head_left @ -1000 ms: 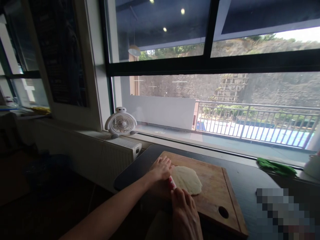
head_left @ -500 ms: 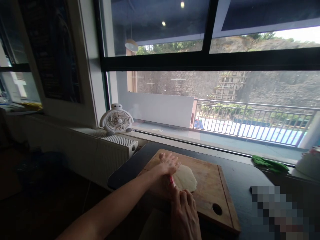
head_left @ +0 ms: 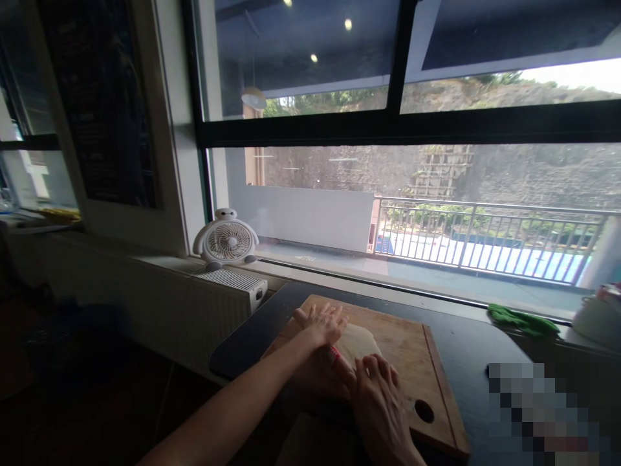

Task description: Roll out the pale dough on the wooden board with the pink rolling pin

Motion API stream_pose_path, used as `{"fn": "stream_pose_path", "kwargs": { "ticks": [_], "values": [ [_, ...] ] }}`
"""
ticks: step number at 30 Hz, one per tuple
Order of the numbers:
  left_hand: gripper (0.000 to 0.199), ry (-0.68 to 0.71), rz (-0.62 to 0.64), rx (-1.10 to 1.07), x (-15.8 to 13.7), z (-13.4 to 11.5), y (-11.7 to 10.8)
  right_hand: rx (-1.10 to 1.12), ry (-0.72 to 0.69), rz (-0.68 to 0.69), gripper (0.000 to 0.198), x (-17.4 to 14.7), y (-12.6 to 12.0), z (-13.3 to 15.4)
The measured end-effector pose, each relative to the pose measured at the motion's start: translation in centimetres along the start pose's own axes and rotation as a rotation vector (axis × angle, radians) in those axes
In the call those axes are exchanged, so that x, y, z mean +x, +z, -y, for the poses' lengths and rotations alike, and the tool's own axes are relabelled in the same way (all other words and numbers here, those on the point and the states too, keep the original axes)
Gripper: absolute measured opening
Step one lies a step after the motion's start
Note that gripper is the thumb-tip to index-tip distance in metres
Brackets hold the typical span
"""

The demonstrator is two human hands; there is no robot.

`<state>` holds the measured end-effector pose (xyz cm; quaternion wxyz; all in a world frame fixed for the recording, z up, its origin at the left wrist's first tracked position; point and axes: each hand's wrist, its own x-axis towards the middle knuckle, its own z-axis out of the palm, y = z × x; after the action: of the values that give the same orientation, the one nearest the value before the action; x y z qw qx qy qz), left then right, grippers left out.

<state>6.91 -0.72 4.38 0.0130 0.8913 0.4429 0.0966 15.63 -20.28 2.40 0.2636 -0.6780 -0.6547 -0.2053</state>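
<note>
A flattened sheet of pale dough [head_left: 363, 338] lies on a wooden cutting board [head_left: 402, 343]. Across its near left side is a rolling pin [head_left: 334, 354], mostly covered by my hands, with a short red part showing between them. My left hand [head_left: 323, 323] rests on the far end of the pin, fingers stretched out and spread. At the near end, my right hand [head_left: 378, 385] presses from above, its fingers apart and slightly bent over the dough's near edge. Neither hand is wrapped round the pin, as far as I can see.
The board sits on a dark table [head_left: 466, 349] below a large window. A white fan [head_left: 230, 241] stands on a radiator [head_left: 228, 298] to the left. At the right are a green cloth [head_left: 524, 320] and a white container [head_left: 599, 317] by the sill.
My right hand has shifted right and slightly forward. My left hand has edged left and covers more of the dough's far left part. The pin's near end has swung right. The view has tilted slightly up.
</note>
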Motion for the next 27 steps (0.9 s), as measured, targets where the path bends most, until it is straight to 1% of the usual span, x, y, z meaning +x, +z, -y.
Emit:
{"fn": "stream_pose_path", "kwargs": {
  "ticks": [3, 6, 8, 11, 14, 16, 18, 21, 24, 27],
  "values": [
    [0.061, 0.014, -0.001, -0.028, 1.6, -1.1, 0.3, 0.011, 0.033, 0.007, 0.022, 0.1, 0.0, -0.3],
    [0.057, 0.027, -0.014, -0.039, 1.5, -1.3, 0.1, 0.046, 0.032, -0.027, 0.025, -0.3, 0.2, 0.4],
    [0.056, 0.033, -0.02, -0.041, 0.3, -0.7, -0.2, 0.065, -0.012, -0.057, 0.031, -0.7, 0.4, 1.2],
    [0.056, 0.05, -0.027, -0.024, -2.5, 1.0, -0.7, 0.072, -0.076, -0.086, 0.042, -1.3, 0.6, 2.6],
    [0.058, 0.06, -0.072, 0.01, -5.2, 2.6, -0.9, 0.066, -0.09, -0.091, 0.043, -1.8, 0.5, 3.8],
    [0.058, 0.05, -0.09, 0.025, -5.8, 2.9, -0.9, 0.071, -0.094, -0.075, 0.043, -1.9, 0.2, 4.0],
    [0.057, 0.025, -0.069, 0.016, -5.3, 2.5, -0.9, 0.074, -0.068, -0.048, 0.039, -1.4, -0.1, 3.5],
    [0.056, -0.016, -0.039, -0.041, -2.8, 0.8, -0.8, 0.053, 0.024, -0.014, 0.03, -0.2, 0.1, 1.6],
    [0.052, -0.026, -0.044, -0.08, 0.0, -1.0, -0.7, 0.034, 0.103, -0.008, 0.03, 0.9, 0.8, -0.4],
    [0.049, 0.001, -0.069, -0.12, 1.3, -1.9, -0.8, 0.035, 0.119, 0.002, 0.03, 1.2, 1.0, -1.1]
  ]
}}
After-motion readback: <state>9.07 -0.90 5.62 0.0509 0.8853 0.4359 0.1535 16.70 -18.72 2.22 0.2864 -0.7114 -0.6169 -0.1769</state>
